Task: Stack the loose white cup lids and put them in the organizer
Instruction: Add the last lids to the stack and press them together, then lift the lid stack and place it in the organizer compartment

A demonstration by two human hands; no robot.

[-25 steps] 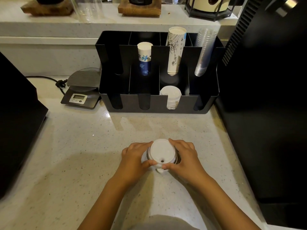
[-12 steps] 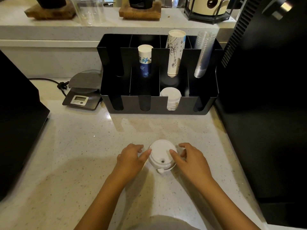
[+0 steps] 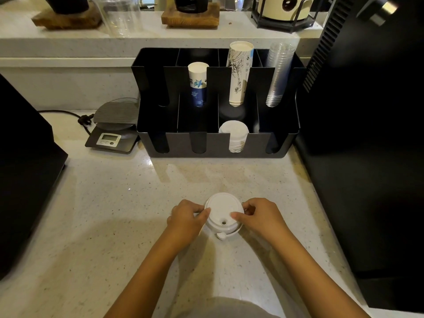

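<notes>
A short stack of white cup lids (image 3: 223, 208) stands on the speckled counter in front of me, sip hole facing me. My left hand (image 3: 187, 218) grips its left rim with thumb and fingers, and my right hand (image 3: 259, 215) grips the right rim. The black organizer (image 3: 160, 120) stands behind, against the wall. A stack of white lids (image 3: 234, 136) lies in its third front compartment. Its rear slots hold a blue-printed paper cup stack (image 3: 197, 83), a tall white printed cup stack (image 3: 239, 72) and clear plastic cups (image 3: 278, 72).
A digital scale (image 3: 113, 131) with a cord sits left of the organizer. Dark machines flank the counter on the left (image 3: 20, 171) and right (image 3: 367, 134). A raised ledge behind carries wooden bases (image 3: 190, 16) and clear cups (image 3: 121, 14).
My hands opened away from the lid stack half a second ago and have closed on its rim again. The stack has stayed in place on the counter.
</notes>
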